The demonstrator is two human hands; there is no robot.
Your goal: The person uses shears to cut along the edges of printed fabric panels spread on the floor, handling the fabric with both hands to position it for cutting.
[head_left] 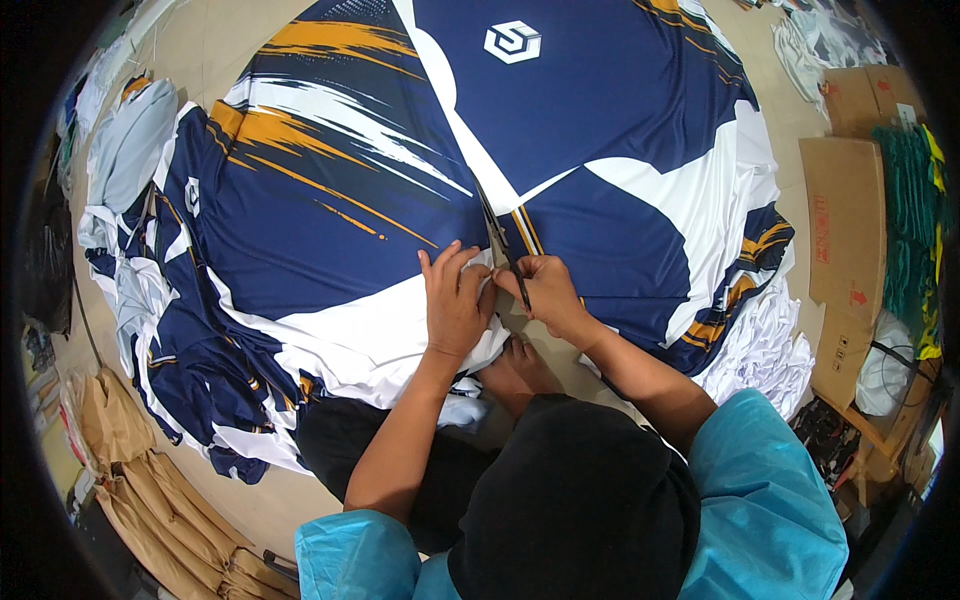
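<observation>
Got scissors (490,218) in the right hand (548,295), with fingers curled snugly around the handles and blades pointing away from the body. Got a big navy, white and orange printed fabric (320,240) spread out on both sides of the scissors. Using the left hand (457,300) just left of the scissors, with half-bent fingers touching the fabric near its white part; can't tell if actually pinching it.

Got plenty of clutter too: left of the scissors, a crumpled navy-and-white heap (205,370), then folded brown paper (165,500) farther out toward the body. Right of the scissors, see a bunched white pile (765,345), then a cardboard carton (838,270) and green bundles (900,210) past that. Closest in the way: a bare foot (520,375), just bodyward of the scissors.

Label-wise, spot a white hexagonal emblem (513,42) beyond the scissors, plus small red print (821,228) on that carton over to their right.
</observation>
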